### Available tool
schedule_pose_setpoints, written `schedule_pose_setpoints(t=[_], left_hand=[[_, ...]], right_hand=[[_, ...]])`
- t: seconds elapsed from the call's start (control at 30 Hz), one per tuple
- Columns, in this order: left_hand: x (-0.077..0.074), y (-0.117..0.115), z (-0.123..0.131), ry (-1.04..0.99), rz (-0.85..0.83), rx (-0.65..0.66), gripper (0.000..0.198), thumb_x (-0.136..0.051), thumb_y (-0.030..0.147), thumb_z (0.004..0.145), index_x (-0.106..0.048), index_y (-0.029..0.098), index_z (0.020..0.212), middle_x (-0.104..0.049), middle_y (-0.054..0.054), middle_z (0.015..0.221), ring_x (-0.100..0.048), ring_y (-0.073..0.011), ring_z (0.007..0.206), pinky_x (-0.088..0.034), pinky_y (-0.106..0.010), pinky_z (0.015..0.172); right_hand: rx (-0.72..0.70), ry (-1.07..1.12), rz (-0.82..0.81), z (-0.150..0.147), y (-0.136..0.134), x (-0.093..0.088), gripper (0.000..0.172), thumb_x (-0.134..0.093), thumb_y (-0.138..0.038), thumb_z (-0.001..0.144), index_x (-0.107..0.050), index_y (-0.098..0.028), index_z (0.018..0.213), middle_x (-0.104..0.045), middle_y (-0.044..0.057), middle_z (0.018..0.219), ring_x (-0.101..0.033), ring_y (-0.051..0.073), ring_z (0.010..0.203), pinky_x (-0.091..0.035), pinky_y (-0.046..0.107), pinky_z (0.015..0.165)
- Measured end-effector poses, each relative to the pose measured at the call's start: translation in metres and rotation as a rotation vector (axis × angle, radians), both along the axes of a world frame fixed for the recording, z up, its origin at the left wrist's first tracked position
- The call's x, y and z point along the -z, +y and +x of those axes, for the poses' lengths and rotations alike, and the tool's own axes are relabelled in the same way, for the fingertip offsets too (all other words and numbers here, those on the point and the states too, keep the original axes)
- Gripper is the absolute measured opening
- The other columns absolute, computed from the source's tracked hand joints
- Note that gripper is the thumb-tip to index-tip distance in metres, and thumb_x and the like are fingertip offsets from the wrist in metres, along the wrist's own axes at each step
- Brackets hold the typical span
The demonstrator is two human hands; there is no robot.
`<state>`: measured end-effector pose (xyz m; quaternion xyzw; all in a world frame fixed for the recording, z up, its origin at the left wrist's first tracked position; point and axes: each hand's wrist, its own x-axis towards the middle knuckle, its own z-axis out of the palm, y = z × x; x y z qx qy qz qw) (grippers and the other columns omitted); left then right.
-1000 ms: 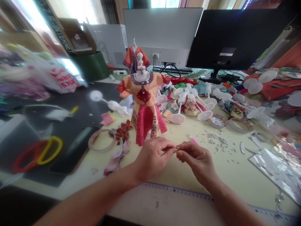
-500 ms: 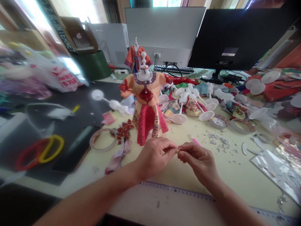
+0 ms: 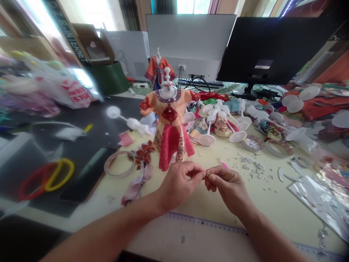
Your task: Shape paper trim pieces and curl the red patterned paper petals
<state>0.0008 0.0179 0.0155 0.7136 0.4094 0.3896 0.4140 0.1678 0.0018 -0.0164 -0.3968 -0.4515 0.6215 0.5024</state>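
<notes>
My left hand point(image 3: 180, 185) and my right hand point(image 3: 227, 188) meet above the pale yellow tabletop point(image 3: 272, 214), pinching a tiny gold piece point(image 3: 208, 173) between their fingertips. The piece is too small to tell its exact kind. Just behind my hands stands a doll-sized dress in orange and red on a white mannequin stand point(image 3: 169, 127). A pink-handled tool point(image 3: 224, 165) lies right of my right fingers, near scattered silver rhinestones point(image 3: 249, 162).
Several white plastic stands point(image 3: 218, 122) lie among fabric scraps at the back. A tape roll point(image 3: 119, 163) and a ruler point(image 3: 204, 222) rest on the table. Monitors point(image 3: 261, 51) stand behind, with a dark mat point(image 3: 81, 120) to the left.
The whole view has shifted slightly as my head moved. My hands stay together on the gold piece, with only small shifts of the fingers.
</notes>
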Motion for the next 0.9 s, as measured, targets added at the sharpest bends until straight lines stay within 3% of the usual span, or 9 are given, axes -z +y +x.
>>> schedule_pose_setpoints(t=[0.27,0.47,0.6,0.9], left_hand=[[0.005,0.001,0.003,-0.033,-0.086,-0.046,0.005,-0.061,0.02,0.079,-0.063,0.015,0.078,-0.068,0.0,0.07,-0.063,-0.0121,0.067,-0.049,-0.021,0.062],[0.011,0.006,0.005,-0.098,-0.021,0.058,0.018,-0.06,0.015,0.079,-0.068,0.015,0.095,-0.067,-0.002,0.076,-0.064,-0.013,0.072,-0.051,-0.024,0.068],[0.013,0.007,0.005,-0.178,-0.084,0.115,0.02,-0.059,0.017,0.081,-0.068,0.013,0.098,-0.065,-0.003,0.073,-0.064,-0.0124,0.065,-0.053,-0.024,0.063],[0.014,0.01,0.009,-0.155,-0.01,0.032,0.016,-0.061,0.014,0.079,-0.07,0.016,0.093,-0.065,-0.002,0.077,-0.062,-0.0111,0.072,-0.051,-0.019,0.065]], right_hand=[[-0.016,0.056,-0.049,-0.001,0.0,-0.002,0.016,-0.072,-0.034,0.077,-0.069,-0.019,0.073,-0.064,0.001,0.06,-0.049,0.008,0.051,-0.04,0.022,0.053],[-0.067,0.161,-0.125,-0.002,0.0,0.002,0.018,-0.067,-0.034,0.082,-0.068,-0.018,0.074,-0.06,-0.001,0.058,-0.047,0.006,0.051,-0.037,0.02,0.054],[-0.109,0.239,-0.171,-0.003,0.0,0.003,0.021,-0.067,-0.034,0.082,-0.065,-0.017,0.07,-0.058,-0.002,0.058,-0.045,0.005,0.051,-0.037,0.019,0.054],[0.123,-0.069,-0.003,-0.009,-0.004,-0.002,0.021,-0.067,-0.038,0.08,-0.067,-0.018,0.073,-0.06,0.0,0.062,-0.048,0.008,0.055,-0.04,0.022,0.056]])
